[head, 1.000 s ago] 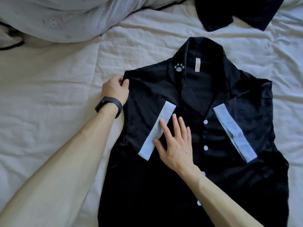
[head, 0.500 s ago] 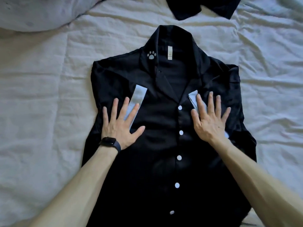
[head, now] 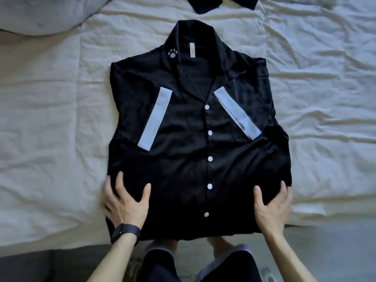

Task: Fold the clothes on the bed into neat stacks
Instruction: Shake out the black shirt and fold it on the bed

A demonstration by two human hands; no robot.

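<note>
Fingers [head: 120, 178] of left hand [head: 125, 204] spread flat on lower left of black shirt [head: 183, 139], thumb apart, nothing gripped. Right hand [head: 272, 206] likewise on lower right edge; slightly blurred. Shirt face up, buttoned, sleeves folded inward, on white bed sheet [head: 50, 119], hem at bed's near edge. Second dark garment [head: 205, 5] beyond collar, apart.

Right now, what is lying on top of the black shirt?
On the shirt lie its folded-in sleeves, left cuff and right cuff showing. The left hand and right hand rest near the hem. Anything under the sleeves is covered.
</note>
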